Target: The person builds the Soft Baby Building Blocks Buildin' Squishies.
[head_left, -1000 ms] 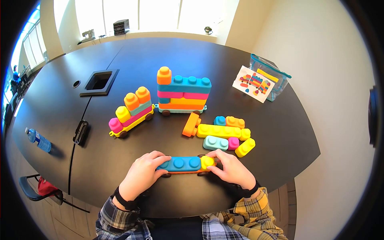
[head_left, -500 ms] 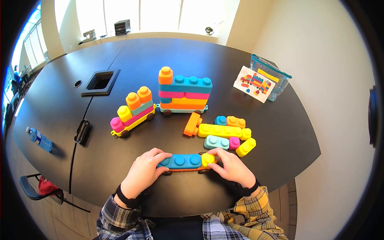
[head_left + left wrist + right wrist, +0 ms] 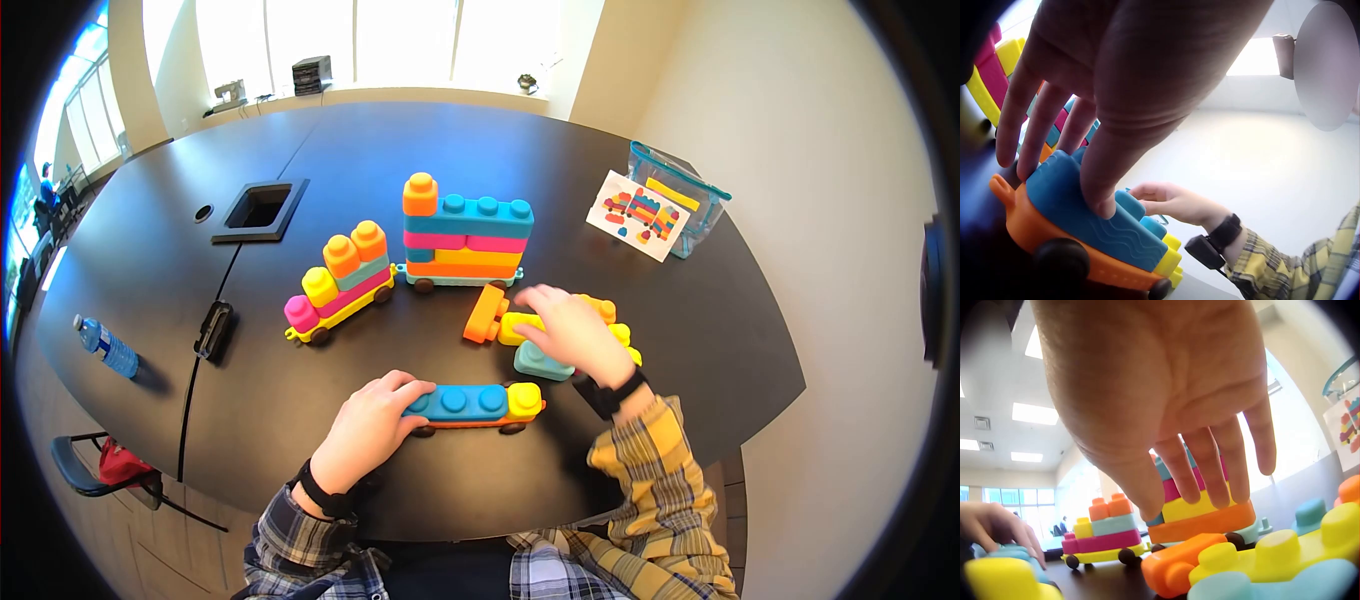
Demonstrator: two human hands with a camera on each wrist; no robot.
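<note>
At lower centre of the head view, an orange plastic wheeled base [image 3: 470,424] sits mostly hidden beneath a long blue plastic block [image 3: 453,402] that the left hand [image 3: 368,428] grips. The empty right hand [image 3: 572,332], fingers extended at right of centre, partly covers a long yellow plastic block [image 3: 1275,553]; earlier it held the base's square yellow plastic block [image 3: 523,400].

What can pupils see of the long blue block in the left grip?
The long blue block looks like smooth molded plastic, with round studs on top and wavy lines along one side. It sits studs up on an orange wheeled base, end to end with a yellow block. The left grip holds its left end.
</note>
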